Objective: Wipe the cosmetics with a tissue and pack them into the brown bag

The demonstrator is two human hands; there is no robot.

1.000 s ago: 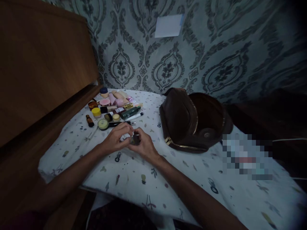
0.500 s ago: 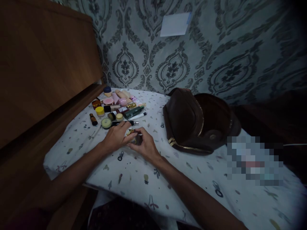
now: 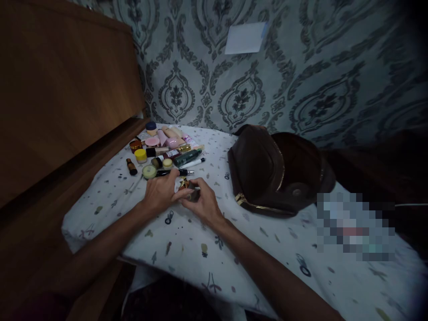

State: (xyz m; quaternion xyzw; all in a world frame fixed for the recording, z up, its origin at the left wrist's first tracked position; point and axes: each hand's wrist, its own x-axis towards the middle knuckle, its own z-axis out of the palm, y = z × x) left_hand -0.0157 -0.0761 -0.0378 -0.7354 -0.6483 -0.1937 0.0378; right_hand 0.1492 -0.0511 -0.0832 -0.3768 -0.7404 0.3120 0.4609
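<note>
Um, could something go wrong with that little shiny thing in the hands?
Maybe! The small gold-topped container sits in the fingers of the right hand, so it might slip onto the patterned cloth. And the left hand is so close to the black tube that it could nudge it.

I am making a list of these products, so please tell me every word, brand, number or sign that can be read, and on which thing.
No text is readable here.
White label on the dark red bottle: too small.
Round mark on the brown bag: too dim.
Pixelated item at right: blurred out.
Small held object: nothing legible.
</note>
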